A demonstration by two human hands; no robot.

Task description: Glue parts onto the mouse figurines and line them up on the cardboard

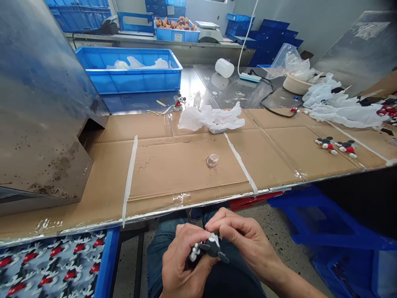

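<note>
My left hand (182,260) wraps around a small black and white Mickey Mouse figurine (208,249) low over my lap. My right hand (245,240) pinches the top of the same figurine between thumb and fingertips. Its head and part of its body are hidden by my fingers. Both hands are below the front edge of the cardboard-covered bench (186,165). The nearest thing on the bench is a small clear plastic cup (212,160), well beyond my hands.
Two finished Mickey figurines (336,146) lie at the right of the bench, and another (179,102) stands further back. A blue crate of printed figures (52,265) sits at lower left. A metal panel (40,103) rises at left. White plastic wrap (211,118) lies ahead.
</note>
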